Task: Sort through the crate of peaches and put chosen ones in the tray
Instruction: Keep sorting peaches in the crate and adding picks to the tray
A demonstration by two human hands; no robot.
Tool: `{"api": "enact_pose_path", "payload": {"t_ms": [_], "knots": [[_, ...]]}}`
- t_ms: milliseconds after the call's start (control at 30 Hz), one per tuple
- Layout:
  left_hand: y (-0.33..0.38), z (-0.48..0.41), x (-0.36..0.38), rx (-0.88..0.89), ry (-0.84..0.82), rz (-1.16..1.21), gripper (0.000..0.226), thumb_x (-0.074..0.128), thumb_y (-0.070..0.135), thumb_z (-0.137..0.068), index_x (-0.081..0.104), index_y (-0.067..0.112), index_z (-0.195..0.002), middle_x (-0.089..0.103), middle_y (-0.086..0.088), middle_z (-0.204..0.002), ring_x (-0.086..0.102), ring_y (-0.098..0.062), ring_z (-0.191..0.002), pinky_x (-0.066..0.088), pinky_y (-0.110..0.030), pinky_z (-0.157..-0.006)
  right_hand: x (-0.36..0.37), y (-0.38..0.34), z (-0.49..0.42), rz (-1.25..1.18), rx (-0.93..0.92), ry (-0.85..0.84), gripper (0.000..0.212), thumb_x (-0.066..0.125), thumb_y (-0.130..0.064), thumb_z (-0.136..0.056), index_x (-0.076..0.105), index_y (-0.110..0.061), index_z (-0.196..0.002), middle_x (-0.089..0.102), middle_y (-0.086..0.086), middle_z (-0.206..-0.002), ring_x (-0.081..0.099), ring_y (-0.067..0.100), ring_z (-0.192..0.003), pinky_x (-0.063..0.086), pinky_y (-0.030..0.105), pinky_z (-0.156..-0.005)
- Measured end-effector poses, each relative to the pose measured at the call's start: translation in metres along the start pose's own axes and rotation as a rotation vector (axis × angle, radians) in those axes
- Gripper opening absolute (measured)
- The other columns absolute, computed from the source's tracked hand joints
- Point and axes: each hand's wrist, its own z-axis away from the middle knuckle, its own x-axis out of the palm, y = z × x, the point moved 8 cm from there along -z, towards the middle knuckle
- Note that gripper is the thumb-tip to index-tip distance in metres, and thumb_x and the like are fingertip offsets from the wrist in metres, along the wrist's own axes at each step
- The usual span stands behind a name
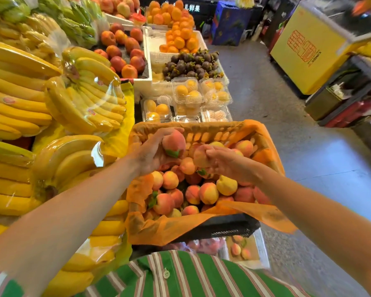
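Note:
A black crate [227,229] lined with orange plastic [263,217] stands right before me, heaped with several pink and yellow peaches [208,192]. My left hand [150,155] grips a pink peach with a green leaf [174,144] above the crate's far left part. To its right, my right hand [225,162] holds another pale pink peach [200,156] just above the pile. A white foam tray [147,61] with dark lining and several red-orange peaches sits further back on the stall.
Wrapped banana bunches [84,99] fill the stall on the left. Clear boxes of yellow fruit [186,93], mangosteens [191,64] and oranges [178,26] lie beyond the crate. On the right a grey floor aisle [276,125] runs past a yellow carton [308,50].

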Motion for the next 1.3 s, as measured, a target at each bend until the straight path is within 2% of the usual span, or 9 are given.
{"api": "enact_pose_path", "payload": {"t_ms": [67, 200, 400, 500, 633, 800, 900, 1033, 1300], "knots": [[-0.005, -0.008, 0.016, -0.035, -0.030, -0.078, 0.033, 0.054, 0.038, -0.095, 0.062, 0.021, -0.122, 0.058, -0.013, -0.115, 0.061, -0.028, -0.097, 0.056, -0.038, -0.075, -0.019, -0.004, 0.017, 0.044, -0.052, 0.032, 0.053, 0.064, -0.031, -0.083, 0.051, -0.016, -0.132, 0.062, 0.003, -0.120, 0.061, 0.019, -0.110, 0.049, 0.033, -0.092], [-0.011, -0.026, 0.047, -0.031, -0.079, -0.334, 0.034, 0.054, 0.032, -0.096, 0.054, 0.028, -0.130, 0.050, -0.001, -0.123, 0.054, -0.021, -0.104, 0.051, -0.039, -0.085, -0.066, -0.011, 0.054, 0.229, -0.127, 0.233, 0.054, 0.077, -0.027, -0.075, 0.055, -0.019, -0.123, 0.064, 0.007, -0.117, 0.064, 0.024, -0.107, 0.055, 0.036, -0.090], [-0.019, -0.063, 0.068, 0.032, 0.009, -0.662, 0.075, 0.078, 0.048, -0.071, 0.046, 0.018, -0.131, 0.047, -0.007, -0.125, 0.051, -0.021, -0.108, 0.050, -0.033, -0.088, -0.127, -0.013, 0.090, 0.854, -0.132, 0.571, 0.053, 0.081, -0.030, -0.075, 0.058, -0.024, -0.122, 0.059, -0.002, -0.108, 0.057, 0.015, -0.089, 0.051, 0.028, -0.077], [-0.017, -0.077, 0.081, 0.103, 0.010, -0.736, 0.060, 0.079, 0.041, -0.074, 0.051, 0.023, -0.124, 0.050, -0.004, -0.119, 0.054, -0.021, -0.104, 0.052, -0.033, -0.085, -0.140, -0.009, 0.092, 1.069, -0.159, 0.626, 0.053, 0.079, -0.039, -0.071, 0.059, -0.024, -0.118, 0.061, -0.002, -0.107, 0.056, 0.019, -0.095, 0.049, 0.040, -0.081], [-0.013, -0.096, 0.093, 0.166, 0.051, -0.905, 0.059, 0.079, 0.043, -0.073, 0.053, 0.028, -0.123, 0.048, -0.006, -0.124, 0.051, -0.026, -0.109, 0.049, -0.043, -0.094, -0.143, -0.007, 0.089, 1.346, -0.154, 0.639, 0.053, 0.072, -0.046, -0.073, 0.052, -0.025, -0.117, 0.061, -0.003, -0.104, 0.047, 0.022, -0.104, 0.036, 0.040, -0.090], [-0.007, -0.116, 0.114, 0.242, 0.088, -1.080, 0.065, 0.076, 0.042, -0.077, 0.048, 0.014, -0.128, 0.052, -0.007, -0.125, 0.051, -0.024, -0.111, 0.040, -0.031, -0.084, -0.149, 0.000, 0.080, 1.394, -0.151, 0.543, 0.045, 0.065, -0.045, -0.078, 0.056, -0.030, -0.120, 0.058, -0.005, -0.116, 0.038, 0.020, -0.113, 0.032, 0.039, -0.095], [-0.013, -0.131, 0.122, 0.245, 0.064, -1.141, 0.064, 0.074, 0.044, -0.078, 0.049, 0.013, -0.128, 0.055, -0.008, -0.124, 0.053, -0.027, -0.113, 0.044, -0.038, -0.090, -0.149, 0.003, 0.077, 1.367, -0.245, 0.488, 0.051, 0.060, -0.046, -0.079, 0.058, -0.025, -0.126, 0.056, -0.002, -0.122, 0.042, 0.021, -0.109, 0.035, 0.032, -0.095], [-0.016, -0.145, 0.131, 0.283, 0.080, -1.219, 0.061, 0.070, 0.042, -0.083, 0.051, 0.015, -0.134, 0.047, -0.013, -0.126, 0.049, -0.030, -0.115, 0.038, -0.036, -0.096, -0.151, 0.002, 0.080, 1.266, -0.348, 0.485, 0.044, 0.068, -0.039, -0.082, 0.061, -0.018, -0.119, 0.061, 0.000, -0.114, 0.049, 0.021, -0.106, 0.023, 0.018, -0.094], [-0.019, -0.143, 0.132, 0.384, 0.105, -1.388, 0.053, 0.061, 0.033, -0.091, 0.048, 0.014, -0.138, 0.047, -0.011, -0.124, 0.044, -0.029, -0.119, 0.039, -0.038, -0.096, -0.155, 0.003, 0.080, 1.150, -0.317, 0.478, 0.047, 0.066, -0.045, -0.082, 0.063, -0.021, -0.122, 0.061, 0.000, -0.117, 0.041, 0.020, -0.113, 0.029, 0.026, -0.098]]}}
